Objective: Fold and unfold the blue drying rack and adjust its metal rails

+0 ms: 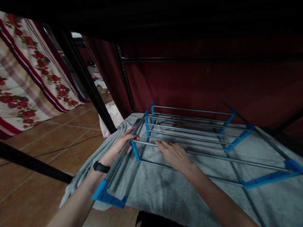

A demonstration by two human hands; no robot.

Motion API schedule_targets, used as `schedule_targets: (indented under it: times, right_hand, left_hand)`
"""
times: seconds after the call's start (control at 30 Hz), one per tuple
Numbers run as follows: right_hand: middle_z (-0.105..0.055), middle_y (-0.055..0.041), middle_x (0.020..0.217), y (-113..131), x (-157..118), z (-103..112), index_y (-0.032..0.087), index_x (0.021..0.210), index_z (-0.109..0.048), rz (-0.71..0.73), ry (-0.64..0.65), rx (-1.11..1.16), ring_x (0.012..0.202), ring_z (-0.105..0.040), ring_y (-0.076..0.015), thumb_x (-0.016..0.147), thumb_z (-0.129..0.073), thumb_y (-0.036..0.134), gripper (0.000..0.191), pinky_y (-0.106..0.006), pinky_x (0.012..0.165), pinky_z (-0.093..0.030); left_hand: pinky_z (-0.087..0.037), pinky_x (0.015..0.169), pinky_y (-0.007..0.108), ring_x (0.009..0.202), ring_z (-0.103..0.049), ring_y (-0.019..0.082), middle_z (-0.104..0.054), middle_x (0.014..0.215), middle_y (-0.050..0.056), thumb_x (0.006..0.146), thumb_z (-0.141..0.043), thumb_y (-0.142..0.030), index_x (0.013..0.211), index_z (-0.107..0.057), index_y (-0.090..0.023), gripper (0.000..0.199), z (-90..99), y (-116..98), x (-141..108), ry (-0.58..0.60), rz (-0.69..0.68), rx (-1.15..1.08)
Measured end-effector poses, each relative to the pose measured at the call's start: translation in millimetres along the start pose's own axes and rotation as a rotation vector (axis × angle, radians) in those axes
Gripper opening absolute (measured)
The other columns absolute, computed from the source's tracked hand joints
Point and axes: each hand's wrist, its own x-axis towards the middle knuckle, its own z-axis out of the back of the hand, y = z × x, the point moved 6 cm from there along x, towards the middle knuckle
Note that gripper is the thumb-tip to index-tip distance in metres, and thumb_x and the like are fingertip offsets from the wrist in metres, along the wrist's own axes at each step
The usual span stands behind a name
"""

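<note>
A shoe rack of grey metal tubes with blue plastic connectors lies on a grey blanket [161, 186]. My left hand [125, 140], with a black band on the wrist, closes around the rack's left side by a blue connector [135, 152]. Its thumb and fingertips are at the end of the front crosswise tube [236, 161]. Farther along that same tube, my right hand [174, 153] has its fingers bent over it, palm down. The undersides of the right fingers are hidden. More crosswise tubes run behind, reaching blue connectors [239, 138] on the right side.
Black metal posts [88, 78] and a dark overhead surface frame this space. A dark red cloth [208, 82] hangs at the back. On the left are a flowered cloth [30, 78], a tiled floor [52, 151] with a thin black cable, and a striped cloth [112, 116].
</note>
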Motion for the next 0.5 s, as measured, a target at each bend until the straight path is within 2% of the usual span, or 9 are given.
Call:
schedule_targets:
  times: [0.5]
  right_hand:
    - [-0.067,-0.0091,0.13,-1.0,0.7,1.9,0.024,0.146,-0.049,-0.008,0.025,0.047,0.102,-0.069,-0.0209,0.1,-0.035,0.014,0.049,-0.034,0.083,-0.05]
  left_hand:
    - [-0.05,0.071,0.022,0.08,-0.066,0.015,-0.07,0.088,0.003,0.079,-0.071,-0.02,0.151,-0.042,-0.015,0.078,0.6,-0.1,-4.8,0.013,-0.007,0.092]
